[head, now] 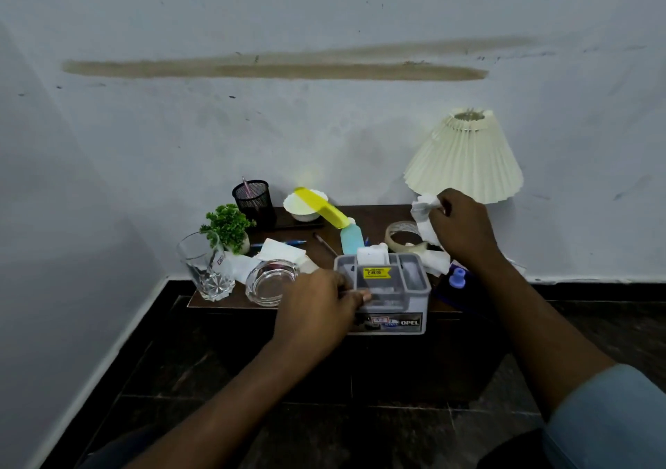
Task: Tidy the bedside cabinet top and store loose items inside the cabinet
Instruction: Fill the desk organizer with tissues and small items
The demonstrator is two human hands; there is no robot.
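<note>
A low dark bedside cabinet [374, 216] stands against the wall, its top cluttered. At its front edge sits a grey plastic organizer box [414, 285] with compartments and a yellow price sticker. My left hand [317, 310] grips the box's left front side. My right hand [463, 227] is raised at the back right, closed on a crumpled white tissue [421, 213]. More white tissues [284, 252] lie left of the box. A white case [373, 254] stands in the box's rear compartment.
Drinking glass [203, 267], glass ashtray [270, 281], small potted plant [227, 225], black mesh pen holder [254, 200], white bowl with a yellow comb [320, 207], blue bottle [352, 238], tape roll [402, 234], pens, a purple cap [457, 277]. A pleated lamp [465, 159] stands back right.
</note>
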